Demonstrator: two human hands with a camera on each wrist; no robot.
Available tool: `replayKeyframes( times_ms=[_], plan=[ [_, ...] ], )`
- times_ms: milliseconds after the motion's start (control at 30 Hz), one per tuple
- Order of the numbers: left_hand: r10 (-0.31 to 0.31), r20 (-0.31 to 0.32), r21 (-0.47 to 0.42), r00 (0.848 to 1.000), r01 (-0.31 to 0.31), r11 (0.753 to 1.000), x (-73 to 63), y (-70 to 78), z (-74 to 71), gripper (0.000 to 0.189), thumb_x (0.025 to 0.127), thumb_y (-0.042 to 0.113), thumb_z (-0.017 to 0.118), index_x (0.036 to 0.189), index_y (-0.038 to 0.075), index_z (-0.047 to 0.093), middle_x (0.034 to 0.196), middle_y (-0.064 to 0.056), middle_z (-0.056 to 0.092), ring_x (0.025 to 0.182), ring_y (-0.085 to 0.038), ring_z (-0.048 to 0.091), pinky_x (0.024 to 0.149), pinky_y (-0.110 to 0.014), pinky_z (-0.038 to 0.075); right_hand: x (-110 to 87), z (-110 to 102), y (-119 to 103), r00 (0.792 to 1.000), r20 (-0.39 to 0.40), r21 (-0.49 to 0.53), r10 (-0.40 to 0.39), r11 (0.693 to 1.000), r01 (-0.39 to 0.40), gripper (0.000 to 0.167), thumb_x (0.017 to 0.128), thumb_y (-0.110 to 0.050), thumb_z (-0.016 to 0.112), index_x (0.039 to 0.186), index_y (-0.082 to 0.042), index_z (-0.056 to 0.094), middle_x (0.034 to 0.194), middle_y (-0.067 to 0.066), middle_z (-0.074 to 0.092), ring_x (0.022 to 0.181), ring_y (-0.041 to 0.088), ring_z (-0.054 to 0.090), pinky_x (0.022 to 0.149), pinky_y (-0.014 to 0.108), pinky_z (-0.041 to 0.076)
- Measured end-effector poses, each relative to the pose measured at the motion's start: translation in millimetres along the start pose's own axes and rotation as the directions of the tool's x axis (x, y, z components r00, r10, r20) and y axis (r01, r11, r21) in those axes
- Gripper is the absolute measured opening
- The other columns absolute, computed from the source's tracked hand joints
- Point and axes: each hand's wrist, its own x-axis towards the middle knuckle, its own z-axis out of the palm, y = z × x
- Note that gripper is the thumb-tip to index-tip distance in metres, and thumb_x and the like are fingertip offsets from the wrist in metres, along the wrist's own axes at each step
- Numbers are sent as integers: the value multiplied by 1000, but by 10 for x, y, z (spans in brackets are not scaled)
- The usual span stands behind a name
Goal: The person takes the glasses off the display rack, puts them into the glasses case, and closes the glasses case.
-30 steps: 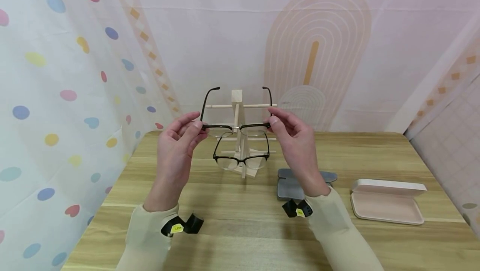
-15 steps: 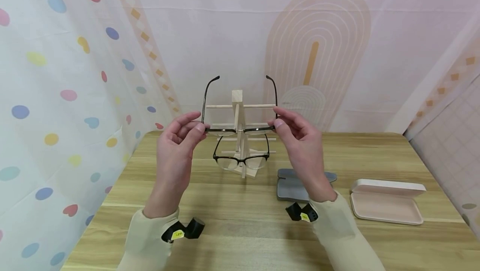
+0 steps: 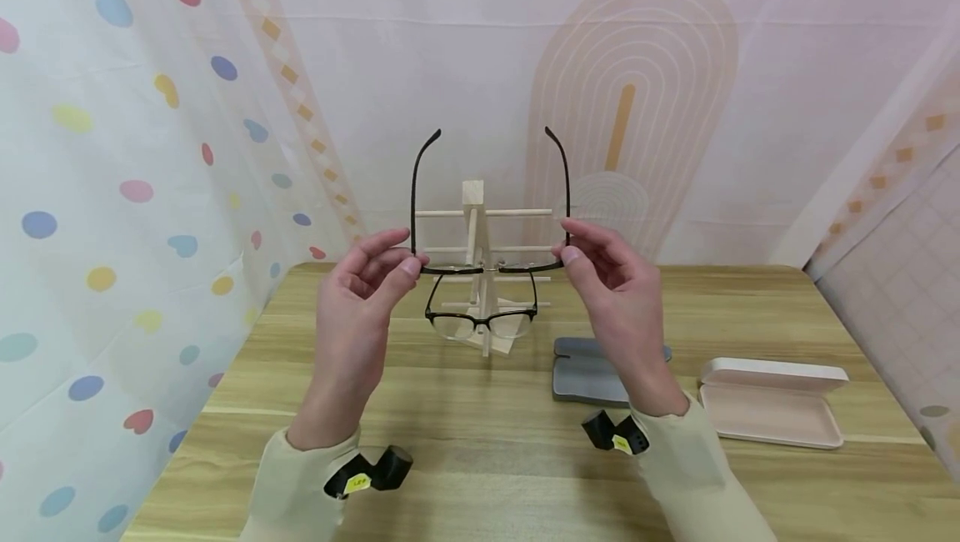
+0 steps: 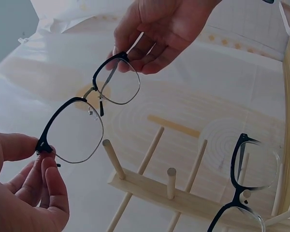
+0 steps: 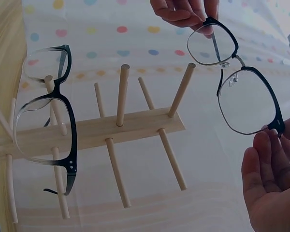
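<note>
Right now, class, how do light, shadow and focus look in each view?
Head: bright, with soft shadows on the table; left wrist: dimmer, greyer, the held glasses fairly sharp; right wrist: also dim, the dotted cloth softer than the stand.

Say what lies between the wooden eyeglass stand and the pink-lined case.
In the head view, a grey eyeglass case lies between the wooden eyeglass stand and the pink-lined case, partly hidden by the right hand.
</note>
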Motion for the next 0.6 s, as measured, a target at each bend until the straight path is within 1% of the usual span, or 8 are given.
replayKeyframes(
  times_ms=[167,267,500,600],
  plan=[
    [-5,1,-5,1000,5,1000,-32,4,34,30,95,-4,70,123,4,70,96,-4,72,99,-18,71,86,-26,56,-26,-45,-15,1000,-4,-43,-18,999,18,28,99,-2,65,126,-3,72,101,3,75,94,20,69,74,22,53],
    [-5,3,-9,1000,5,1000,-59,5,56,30,94,-6,68,123,3,69,96,-4,71,98,-18,71,85,-25,57,-38,-73,-24,999,-4,-51,-32,998,31,28,99,-1,65,126,-4,72,101,3,75,93,20,68,74,22,53],
    [1,28,5,1000,-2,1000,-122,-32,84,32,94,-8,68,124,1,68,99,-4,71,96,-18,71,85,-26,58,-74,-132,-38,996,-5,-4,-86,996,86,27,98,4,64,124,6,69,99,5,74,93,18,69,76,21,54],
    [-3,40,2,999,3,1000,-145,-46,99,33,94,-8,68,125,1,67,99,-3,72,95,-18,71,85,-27,59,-92,-159,-40,995,-5,2,-104,995,104,27,97,6,63,123,8,69,100,4,74,94,18,69,78,21,54]
  ],
)
